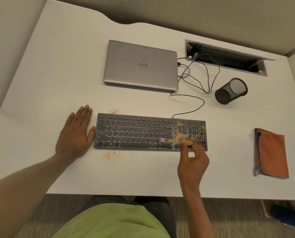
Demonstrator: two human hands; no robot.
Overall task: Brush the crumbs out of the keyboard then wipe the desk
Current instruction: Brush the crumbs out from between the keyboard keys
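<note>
Starting at the left, we see the left hand lying flat, palm down, on the white desk, with 4 fingers straight and close together and the thumb spread toward the keyboard. The thumb tip is just at the keyboard's left edge; we cannot tell whether it touches. The hand holds nothing. Next come orange crumbs on the desk just behind the keyboard's back-left corner, and a second crumb patch on the desk just in front of its near edge. The dark keyboard lies flat across the middle of the desk, long side toward us, and the letter keys look mostly clean. Behind it sits a closed silver laptop, well apart from it. The brush lies nearly level over the keyboard's bottom rows, with its pale bristles pointing left onto the keys near the right end of the letter block and its yellow handle pointing right. The right hand pinches that handle between thumb and index finger, the other fingers loosely curled below. The numpad crumbs are scattered thickly over the right key block, just behind the brush. A black cable loops from the keyboard's back edge toward the laptop. A mesh pen cup lies tipped on its side. An open cable hatch is set into the desk at the back right. Far right, a folded orange cloth lies flat, well apart from the keyboard and untouched.
</note>
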